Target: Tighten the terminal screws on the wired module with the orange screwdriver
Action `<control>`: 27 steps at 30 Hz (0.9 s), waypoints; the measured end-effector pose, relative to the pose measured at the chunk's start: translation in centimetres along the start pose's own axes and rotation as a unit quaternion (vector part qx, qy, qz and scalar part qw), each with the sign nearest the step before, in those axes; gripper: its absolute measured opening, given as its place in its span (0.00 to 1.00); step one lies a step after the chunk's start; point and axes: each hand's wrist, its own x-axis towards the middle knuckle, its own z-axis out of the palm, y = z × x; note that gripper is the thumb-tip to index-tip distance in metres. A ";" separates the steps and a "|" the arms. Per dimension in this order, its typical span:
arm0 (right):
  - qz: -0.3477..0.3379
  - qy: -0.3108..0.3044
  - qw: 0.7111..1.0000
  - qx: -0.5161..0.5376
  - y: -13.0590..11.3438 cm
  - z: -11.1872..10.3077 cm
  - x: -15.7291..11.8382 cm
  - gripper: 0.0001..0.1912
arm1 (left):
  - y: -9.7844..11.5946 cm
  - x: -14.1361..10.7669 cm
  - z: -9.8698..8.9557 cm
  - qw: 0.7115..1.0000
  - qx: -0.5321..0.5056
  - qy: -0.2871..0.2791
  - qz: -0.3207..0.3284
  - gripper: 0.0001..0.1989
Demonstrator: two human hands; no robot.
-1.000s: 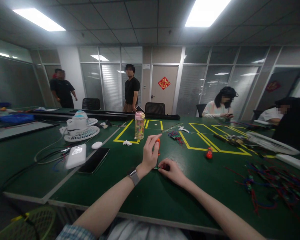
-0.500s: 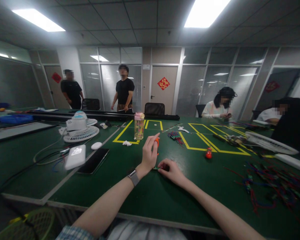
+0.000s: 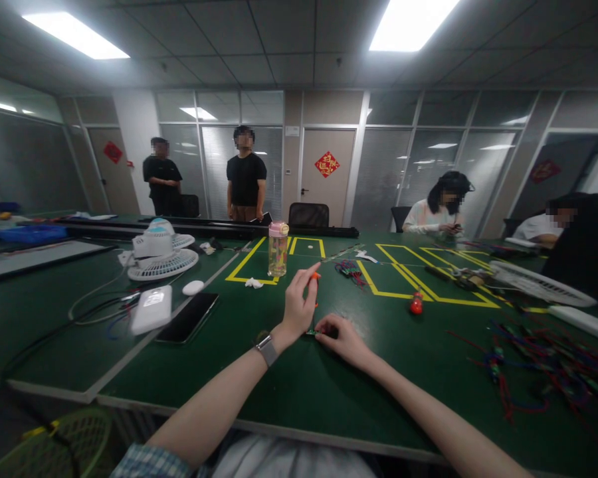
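My left hand [image 3: 299,300], with a watch on its wrist, is closed around the orange handle of a screwdriver [image 3: 315,276]. The tool stands roughly upright, and its thin shaft points down at a small green circuit board [image 3: 311,332]. Most of the handle is hidden behind my fingers. My right hand [image 3: 343,340] rests on the green table and pinches the right end of that board between thumb and fingertips. Whether the tip touches the board is too small to tell.
A pink-lidded bottle [image 3: 278,251] stands beyond my left hand. At left lie a black phone [image 3: 188,318], a white power bank [image 3: 152,309] and a fan [image 3: 162,255]. Rightward are a red-orange object [image 3: 416,303] and tangled wired boards [image 3: 538,365]. Several people are across the table.
Both my hands stay nearly in place, the left one shifting very slightly. In the background, the standing person at far left has moved right and brought their hands together.
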 end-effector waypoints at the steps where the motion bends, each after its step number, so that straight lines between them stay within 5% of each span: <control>1: 0.000 0.001 1.000 -0.001 0.0 0.0 0.0 0.05 | 0.0 0.0 0.0 1.000 0.005 0.003 0.002 0.15; 7: 0.002 0.004 1.000 -0.004 0.0 0.1 0.0 0.05 | 0.0 0.0 0.0 0.999 0.029 0.019 0.011 0.09; 13: 0.003 -0.003 1.000 -0.003 0.2 0.1 0.1 0.05 | 0.1 0.0 -0.2 1.000 -0.003 -0.009 0.003 0.16; 23: -0.002 0.001 1.000 -0.011 0.5 0.1 0.1 0.05 | -0.2 -0.1 0.2 0.998 0.053 0.040 0.011 0.10; 27: -0.006 0.004 1.000 -0.006 0.5 0.1 0.1 0.05 | -0.1 0.0 0.0 0.999 0.030 0.011 0.008 0.13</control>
